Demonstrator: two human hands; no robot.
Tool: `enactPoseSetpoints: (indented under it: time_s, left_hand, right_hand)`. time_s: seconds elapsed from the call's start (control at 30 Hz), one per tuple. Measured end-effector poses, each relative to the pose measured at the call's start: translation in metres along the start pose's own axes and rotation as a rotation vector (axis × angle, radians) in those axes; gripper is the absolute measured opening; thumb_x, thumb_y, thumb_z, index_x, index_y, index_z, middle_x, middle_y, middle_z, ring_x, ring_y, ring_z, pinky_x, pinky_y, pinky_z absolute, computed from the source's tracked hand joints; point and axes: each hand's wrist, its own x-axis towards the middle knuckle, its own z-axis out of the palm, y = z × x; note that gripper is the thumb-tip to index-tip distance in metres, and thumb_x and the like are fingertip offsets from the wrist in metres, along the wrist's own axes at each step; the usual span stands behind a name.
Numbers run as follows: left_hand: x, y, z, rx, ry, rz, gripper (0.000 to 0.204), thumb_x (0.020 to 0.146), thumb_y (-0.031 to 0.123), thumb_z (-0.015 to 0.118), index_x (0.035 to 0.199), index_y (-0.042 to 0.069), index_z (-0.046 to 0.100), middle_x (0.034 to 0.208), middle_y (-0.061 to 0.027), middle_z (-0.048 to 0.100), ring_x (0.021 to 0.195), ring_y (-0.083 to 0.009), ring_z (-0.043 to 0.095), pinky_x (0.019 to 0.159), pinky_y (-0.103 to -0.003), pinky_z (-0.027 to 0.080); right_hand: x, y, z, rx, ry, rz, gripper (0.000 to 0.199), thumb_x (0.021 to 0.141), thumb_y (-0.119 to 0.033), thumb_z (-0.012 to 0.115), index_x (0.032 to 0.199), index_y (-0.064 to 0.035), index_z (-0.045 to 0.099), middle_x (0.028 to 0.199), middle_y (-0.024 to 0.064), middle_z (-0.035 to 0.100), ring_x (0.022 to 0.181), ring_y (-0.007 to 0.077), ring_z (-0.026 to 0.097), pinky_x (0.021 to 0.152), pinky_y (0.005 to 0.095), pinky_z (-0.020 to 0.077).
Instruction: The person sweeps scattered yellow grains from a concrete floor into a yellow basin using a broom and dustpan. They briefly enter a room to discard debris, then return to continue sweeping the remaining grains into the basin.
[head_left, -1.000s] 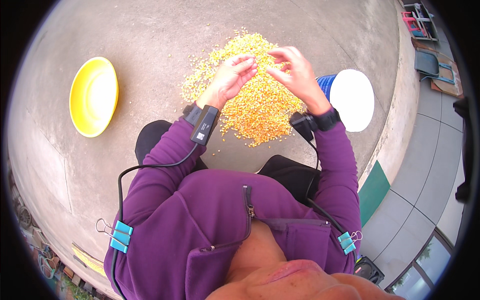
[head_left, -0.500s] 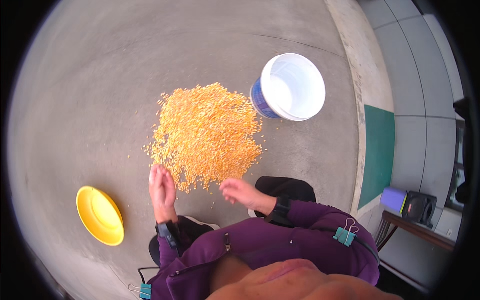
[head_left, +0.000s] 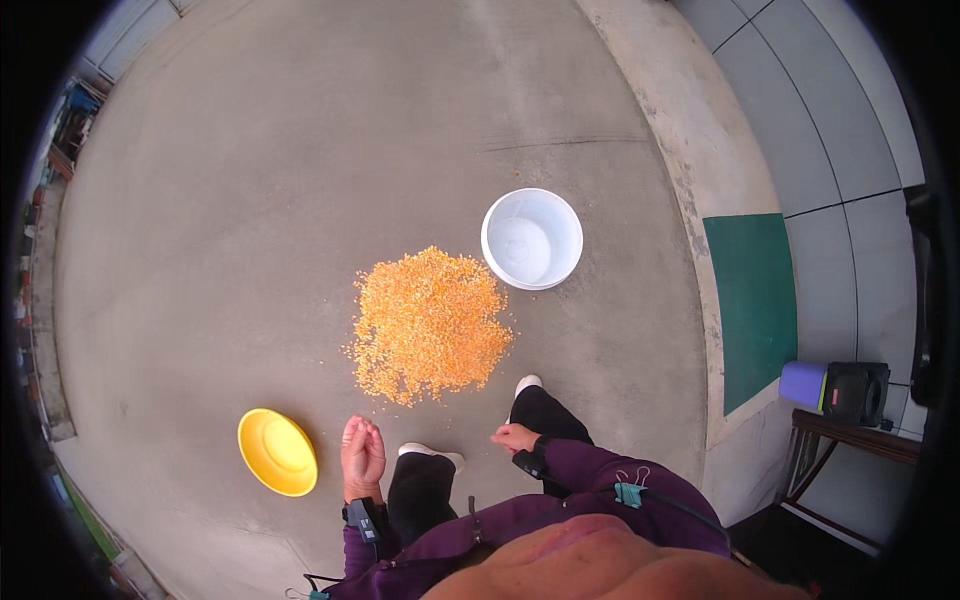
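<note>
A flat heap of orange-yellow corn kernels [head_left: 430,325] lies on the concrete floor in front of me. My left hand [head_left: 362,458] is raised near the heap's lower left edge, apart from it, its fingers curled inward. Whatever may be inside them is hidden. My right hand [head_left: 514,438] hangs by my right knee with its fingers closed; their inside does not show either. At the heap's upper right stands a white plastic bucket [head_left: 574,240], its inside bare. Left of my left hand, a shallow yellow basin [head_left: 277,453] rests on the floor, tilted.
My white shoes [head_left: 432,456] stand just below the heap. A wall with grey panels [head_left: 830,130] and a green rectangle [head_left: 755,300] runs along the right. A brown table [head_left: 850,440] there carries a purple box [head_left: 802,384] and a black device [head_left: 856,393]. Clutter lines the far left edge.
My view has risen, so the heap, bucket and basin look smaller. Both hands have drawn back from the kernels toward my body, and their fingers have curled in more.
</note>
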Motion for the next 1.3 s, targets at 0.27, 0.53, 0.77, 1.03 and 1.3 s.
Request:
enactPoseSetpoints:
  time_s: [0.27, 0.53, 0.77, 1.03, 1.3]
  left_hand:
    - [-0.132, 0.028, 0.132, 0.100, -0.075, -0.069, 0.010, 0.083, 0.002, 0.047, 0.092, 0.005, 0.051, 0.081, -0.0041, 0.055, 0.075, -0.0122, 0.056, 0.070, -0.021, 0.050]
    - [-0.185, 0.019, 0.202, 0.396, -0.400, -0.337, 0.014, 0.083, 0.001, 0.047, 0.096, 0.001, 0.047, 0.087, -0.0060, 0.054, 0.079, -0.0123, 0.054, 0.074, -0.020, 0.049]
    - [-0.235, -0.060, 0.225, 0.669, -0.605, -0.620, 0.016, 0.083, 0.001, 0.046, 0.099, -0.001, 0.046, 0.091, -0.0062, 0.053, 0.082, -0.0124, 0.053, 0.076, -0.019, 0.048]
    - [-0.348, -0.217, 0.200, 0.899, -0.778, -0.863, 0.013, 0.083, 0.002, 0.047, 0.096, 0.001, 0.049, 0.088, -0.0051, 0.055, 0.081, -0.0115, 0.054, 0.077, -0.020, 0.047]
    - [-0.488, -0.380, 0.151, 0.944, -0.840, -1.037, 0.015, 0.082, 0.000, 0.048, 0.096, -0.001, 0.050, 0.090, -0.0065, 0.055, 0.082, -0.0134, 0.055, 0.078, -0.022, 0.048]
  right_hand:
    - [-0.189, -0.018, -0.057, 0.302, 0.165, -0.215, 0.032, 0.078, -0.014, 0.053, 0.109, -0.0070, 0.047, 0.081, 0.0015, 0.053, 0.063, 0.0099, 0.052, 0.049, 0.0245, 0.0454]
    - [-0.327, 0.196, 0.036, 0.575, 1.093, -0.360, 0.020, 0.071, -0.010, 0.051, 0.090, -0.0021, 0.056, 0.061, 0.0075, 0.056, 0.054, 0.0176, 0.054, 0.050, 0.0301, 0.0446]
    - [-0.346, 0.376, 0.255, -0.522, 1.082, 0.277, 0.010, 0.059, -0.017, 0.057, 0.062, -0.0076, 0.061, 0.066, 0.0111, 0.059, 0.064, 0.0307, 0.056, 0.056, 0.0415, 0.0456]
    - [-0.300, 0.486, 0.483, 0.208, 0.921, 0.438, 0.023, 0.060, -0.025, 0.059, 0.073, -0.0071, 0.064, 0.076, 0.0133, 0.061, 0.074, 0.0313, 0.058, 0.064, 0.0402, 0.0471]
    - [-0.324, 0.577, 0.576, 0.353, 0.974, 0.345, 0.020, 0.064, -0.023, 0.055, 0.071, -0.0070, 0.064, 0.075, 0.0119, 0.062, 0.072, 0.0297, 0.059, 0.062, 0.0395, 0.0473]
